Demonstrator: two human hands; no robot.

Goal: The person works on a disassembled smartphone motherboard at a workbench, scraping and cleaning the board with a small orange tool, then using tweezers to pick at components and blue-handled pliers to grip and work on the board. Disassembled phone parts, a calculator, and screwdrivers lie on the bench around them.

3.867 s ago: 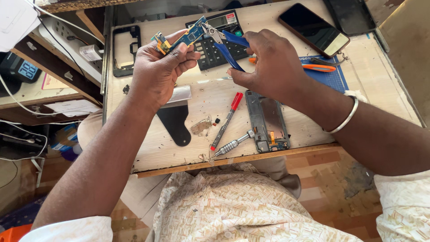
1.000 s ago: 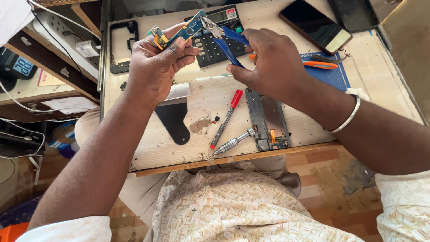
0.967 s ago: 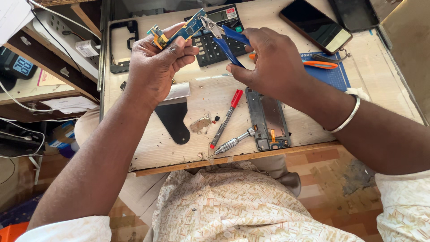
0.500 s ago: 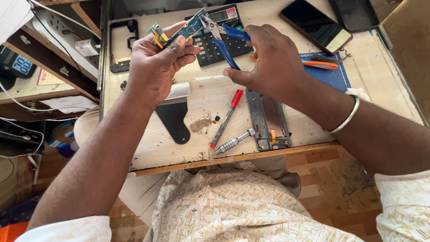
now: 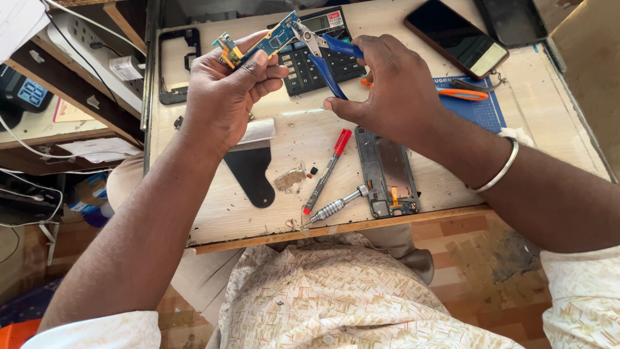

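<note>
My left hand [image 5: 226,90] holds a small blue circuit board [image 5: 274,40] up over the wooden worktable [image 5: 310,139]. My right hand [image 5: 394,87] grips blue-handled pliers [image 5: 326,55], whose metal jaws touch the right end of the board. Both hands hover above a black calculator [image 5: 313,58]. Below them on the table lie a grey phone frame [image 5: 386,173], a red-capped screwdriver [image 5: 328,170] and a metal screwdriver [image 5: 336,207].
A dark phone [image 5: 455,37] lies at the back right beside a blue cutting mat [image 5: 481,106] with an orange-handled tool [image 5: 462,94]. A black opening tool [image 5: 253,171] and small loose parts [image 5: 292,178] sit mid-table. A black phone frame [image 5: 174,64] and a power strip [image 5: 90,45] are at the left.
Both hands with the board and pliers have stayed in nearly the same place; the pliers' jaws shifted slightly along the board's end.
</note>
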